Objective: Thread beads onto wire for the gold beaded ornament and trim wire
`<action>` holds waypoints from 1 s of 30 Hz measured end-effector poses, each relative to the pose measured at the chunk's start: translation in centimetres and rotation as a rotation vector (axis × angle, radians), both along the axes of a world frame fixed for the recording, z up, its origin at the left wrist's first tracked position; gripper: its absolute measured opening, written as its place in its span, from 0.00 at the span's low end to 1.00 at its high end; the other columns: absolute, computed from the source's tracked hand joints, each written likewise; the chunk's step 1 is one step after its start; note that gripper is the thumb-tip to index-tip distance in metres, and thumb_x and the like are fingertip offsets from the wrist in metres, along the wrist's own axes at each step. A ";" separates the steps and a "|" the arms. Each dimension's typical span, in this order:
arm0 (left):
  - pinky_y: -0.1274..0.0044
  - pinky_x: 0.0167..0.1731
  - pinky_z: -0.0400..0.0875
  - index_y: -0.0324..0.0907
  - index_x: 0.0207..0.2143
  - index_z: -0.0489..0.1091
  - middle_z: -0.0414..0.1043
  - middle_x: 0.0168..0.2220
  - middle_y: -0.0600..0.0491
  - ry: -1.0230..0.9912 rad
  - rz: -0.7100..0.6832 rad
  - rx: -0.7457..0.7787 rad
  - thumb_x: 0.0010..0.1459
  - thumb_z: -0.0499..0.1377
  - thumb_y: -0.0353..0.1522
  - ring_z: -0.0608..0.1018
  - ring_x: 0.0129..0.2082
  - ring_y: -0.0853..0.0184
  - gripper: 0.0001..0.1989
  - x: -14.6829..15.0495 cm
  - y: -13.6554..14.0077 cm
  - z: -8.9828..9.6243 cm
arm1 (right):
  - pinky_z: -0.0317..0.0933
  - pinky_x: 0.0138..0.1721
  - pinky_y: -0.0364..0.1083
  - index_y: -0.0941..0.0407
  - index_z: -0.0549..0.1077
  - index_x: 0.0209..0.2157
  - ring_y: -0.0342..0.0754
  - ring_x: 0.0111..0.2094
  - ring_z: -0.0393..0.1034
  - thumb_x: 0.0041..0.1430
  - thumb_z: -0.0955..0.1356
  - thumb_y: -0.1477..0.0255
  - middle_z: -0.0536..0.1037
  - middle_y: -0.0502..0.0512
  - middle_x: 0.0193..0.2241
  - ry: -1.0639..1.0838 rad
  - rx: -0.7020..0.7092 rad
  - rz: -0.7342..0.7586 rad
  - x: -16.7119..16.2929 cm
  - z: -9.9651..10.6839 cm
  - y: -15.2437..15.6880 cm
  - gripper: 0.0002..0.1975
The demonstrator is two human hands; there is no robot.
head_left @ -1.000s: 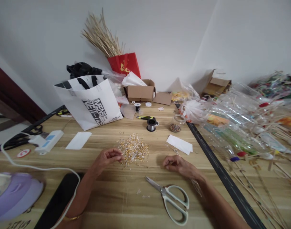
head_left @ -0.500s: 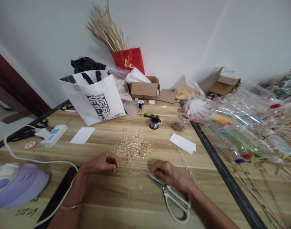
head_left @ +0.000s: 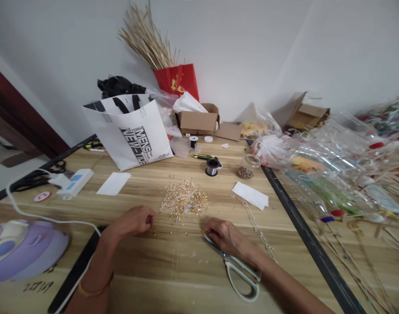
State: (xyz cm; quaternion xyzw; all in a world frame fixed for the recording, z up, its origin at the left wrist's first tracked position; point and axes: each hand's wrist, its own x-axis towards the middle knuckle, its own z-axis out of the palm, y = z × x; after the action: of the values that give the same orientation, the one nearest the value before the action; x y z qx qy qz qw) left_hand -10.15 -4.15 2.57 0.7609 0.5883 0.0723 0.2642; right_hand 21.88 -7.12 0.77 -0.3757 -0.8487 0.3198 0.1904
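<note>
My left hand (head_left: pixel 139 220) is closed just above the table, left of a heap of small gold and clear beads (head_left: pixel 184 199). Whatever its fingertips pinch is too small to make out. My right hand (head_left: pixel 221 233) lies with curled fingers at the tip of the scissors (head_left: pixel 240 274), whose white handles point towards me. A gold speck shows by its fingertips, but what they hold is hidden. Between my hands a few gold beads (head_left: pixel 171 233) lie spaced in a row; a thread through them cannot be seen. Clear beads (head_left: pixel 193 254) lie nearer me.
A beaded chain (head_left: pixel 258 230) lies right of my right hand. Behind the heap stand a wire spool (head_left: pixel 211 167) and a glass jar (head_left: pixel 248 166) of beads. Plastic bottles (head_left: pixel 320 174) crowd the right side. A purple-and-white appliance (head_left: pixel 25 253) and white cable (head_left: pixel 78 223) are at left.
My left hand has moved left and slightly away from me. The row of gold beads has shifted left, and a gold speck now shows at my right fingertips. The scissors have barely moved.
</note>
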 end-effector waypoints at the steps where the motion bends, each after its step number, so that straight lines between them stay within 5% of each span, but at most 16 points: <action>1: 0.79 0.24 0.57 0.42 0.17 0.69 0.69 0.19 0.54 0.070 0.003 0.027 0.36 0.53 0.25 0.69 0.22 0.66 0.07 0.0 -0.1 0.0 | 0.57 0.34 0.41 0.56 0.69 0.31 0.44 0.31 0.66 0.57 0.60 0.80 0.73 0.52 0.31 -0.007 0.004 0.003 0.0 0.0 0.0 0.08; 5: 0.77 0.26 0.58 0.41 0.21 0.68 0.70 0.22 0.50 0.323 0.023 0.090 0.38 0.52 0.23 0.71 0.25 0.63 0.08 0.0 -0.4 0.6 | 0.57 0.34 0.41 0.56 0.69 0.31 0.45 0.31 0.66 0.57 0.60 0.80 0.73 0.52 0.31 -0.046 0.023 0.000 -0.1 -0.2 0.1 0.08; 9: 0.74 0.31 0.60 0.40 0.26 0.68 0.72 0.27 0.48 0.345 0.014 0.154 0.46 0.50 0.24 0.73 0.30 0.60 0.09 1.1 -0.6 1.6 | 0.56 0.32 0.40 0.55 0.69 0.31 0.44 0.30 0.66 0.57 0.61 0.79 0.74 0.51 0.29 -0.081 0.046 0.002 -0.3 -0.3 0.4 0.08; 17: 0.80 0.29 0.64 0.41 0.30 0.73 0.74 0.28 0.53 -0.353 -0.195 0.053 0.49 0.55 0.29 0.73 0.27 0.69 0.07 7.9 -0.8 1.0 | 0.53 0.29 0.40 0.55 0.69 0.29 0.43 0.27 0.64 0.55 0.61 0.80 0.73 0.50 0.27 -0.129 0.075 -0.005 -0.8 0.0 0.7 0.08; 25: 0.83 0.19 0.58 0.38 0.30 0.67 0.64 0.18 0.59 -0.704 -0.050 -0.192 0.42 0.60 0.26 0.67 0.19 0.73 0.09 11.8 -0.7 -3.9 | 0.53 0.29 0.39 0.56 0.66 0.29 0.42 0.26 0.62 0.53 0.61 0.81 0.70 0.49 0.25 0.031 0.047 -0.059 -1.0 0.2 0.6 0.07; 30: 0.81 0.27 0.64 0.40 0.30 0.59 0.70 0.28 0.53 -0.986 -0.052 -0.312 0.40 0.63 0.26 0.74 0.27 0.70 0.15 12.9 -1.1 -4.3 | 0.54 0.29 0.39 0.56 0.65 0.32 0.42 0.27 0.64 0.53 0.63 0.80 0.71 0.49 0.26 0.131 0.027 -0.088 -1.3 -0.2 0.6 0.06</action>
State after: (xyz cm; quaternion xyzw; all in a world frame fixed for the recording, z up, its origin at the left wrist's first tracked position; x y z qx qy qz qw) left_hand 2.78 -5.26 -1.74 0.6021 0.3785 0.3271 0.6223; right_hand 20.60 -6.56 0.59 -0.3881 -0.8215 0.3233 0.2644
